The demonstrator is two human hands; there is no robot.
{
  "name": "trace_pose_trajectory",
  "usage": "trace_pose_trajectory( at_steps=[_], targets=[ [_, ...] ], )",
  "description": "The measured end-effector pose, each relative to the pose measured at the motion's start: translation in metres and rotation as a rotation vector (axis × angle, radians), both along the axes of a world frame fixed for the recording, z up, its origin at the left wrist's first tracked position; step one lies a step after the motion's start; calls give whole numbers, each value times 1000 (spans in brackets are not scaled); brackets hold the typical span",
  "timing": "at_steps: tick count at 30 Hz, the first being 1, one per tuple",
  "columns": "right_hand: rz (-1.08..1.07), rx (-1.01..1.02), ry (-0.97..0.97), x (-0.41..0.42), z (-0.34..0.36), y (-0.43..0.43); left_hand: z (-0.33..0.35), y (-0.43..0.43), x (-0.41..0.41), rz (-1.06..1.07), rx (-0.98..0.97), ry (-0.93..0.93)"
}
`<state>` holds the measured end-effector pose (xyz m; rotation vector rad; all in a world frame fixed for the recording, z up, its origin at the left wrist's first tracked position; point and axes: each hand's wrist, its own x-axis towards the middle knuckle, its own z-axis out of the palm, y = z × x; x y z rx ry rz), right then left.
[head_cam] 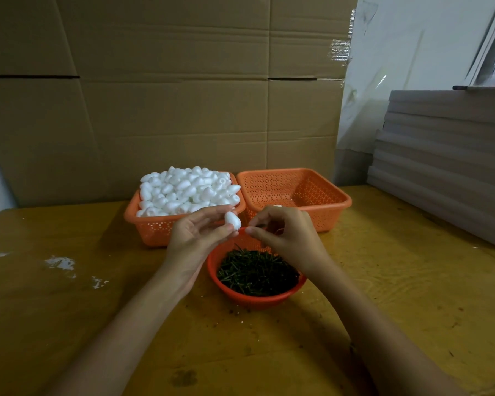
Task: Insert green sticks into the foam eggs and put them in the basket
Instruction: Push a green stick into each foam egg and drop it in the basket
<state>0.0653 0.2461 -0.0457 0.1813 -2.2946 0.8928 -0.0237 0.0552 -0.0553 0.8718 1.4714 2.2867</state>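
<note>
White foam egg [232, 220] sits pinched in the fingertips of the left hand [197, 235], above the near round orange bowl [240, 301] of dark green sticks [256, 271]. Right hand [286, 235] pinches one thin stick [258, 225] just beside the egg. Far left stands an orange plastic basket [152, 228] heaped with eggs; far right, a square orange perforated basket [320, 195].

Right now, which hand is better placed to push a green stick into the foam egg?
Probably the right hand: it pinches a thin stick pointing towards the foam egg, which the left hand holds just beside it, above the bowl of sticks.
</note>
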Motion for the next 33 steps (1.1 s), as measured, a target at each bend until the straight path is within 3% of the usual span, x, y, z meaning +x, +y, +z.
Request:
trace_pose_trajectory(
  at_steps=[33],
  targets=[
    [17, -35, 14, -2, 0, 1, 2, -1, 2, -4, 16, 10]
  ],
)
